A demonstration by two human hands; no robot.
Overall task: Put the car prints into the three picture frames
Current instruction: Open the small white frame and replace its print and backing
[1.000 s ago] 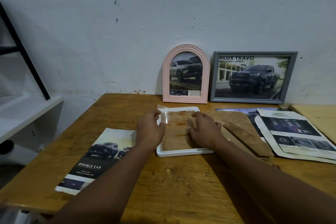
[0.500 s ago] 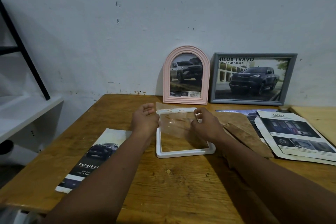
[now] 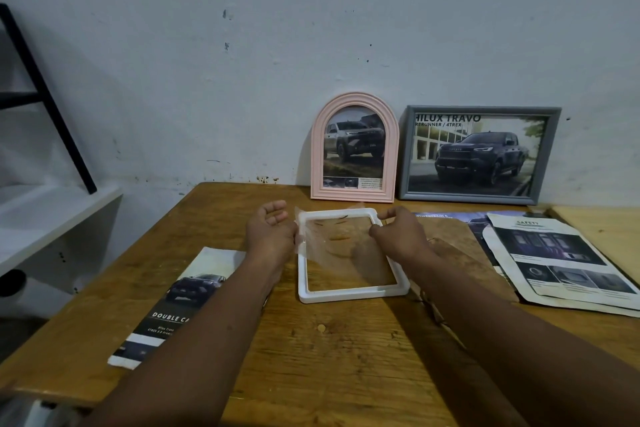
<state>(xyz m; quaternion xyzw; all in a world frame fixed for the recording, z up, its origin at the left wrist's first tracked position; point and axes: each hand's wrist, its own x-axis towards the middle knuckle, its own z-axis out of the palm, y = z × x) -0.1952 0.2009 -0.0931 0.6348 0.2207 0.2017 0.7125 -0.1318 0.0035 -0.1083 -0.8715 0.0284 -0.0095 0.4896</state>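
A white rectangular frame [image 3: 349, 295] lies flat on the wooden table [image 3: 346, 350]. Just above it both hands hold a clear pane [image 3: 332, 236] by its side edges, tilted. My left hand [image 3: 272, 229] grips its left edge and my right hand [image 3: 400, 234] its right edge. A car print reading DOUBLE CAB [image 3: 180, 302] lies at the left, partly under my left forearm. A pink arched frame [image 3: 354, 147] and a grey frame [image 3: 478, 154], each with a car print inside, lean on the wall.
A brown backing board with its stand [image 3: 474, 256] lies right of the white frame. Brochure sheets [image 3: 561, 263] are spread at the far right. A white shelf [image 3: 41, 218] and a black bar stand at the left, beyond the table's edge.
My hands were pressing flat inside the white frame; they have lifted the clear pane out of it and now hold it tilted above the frame.
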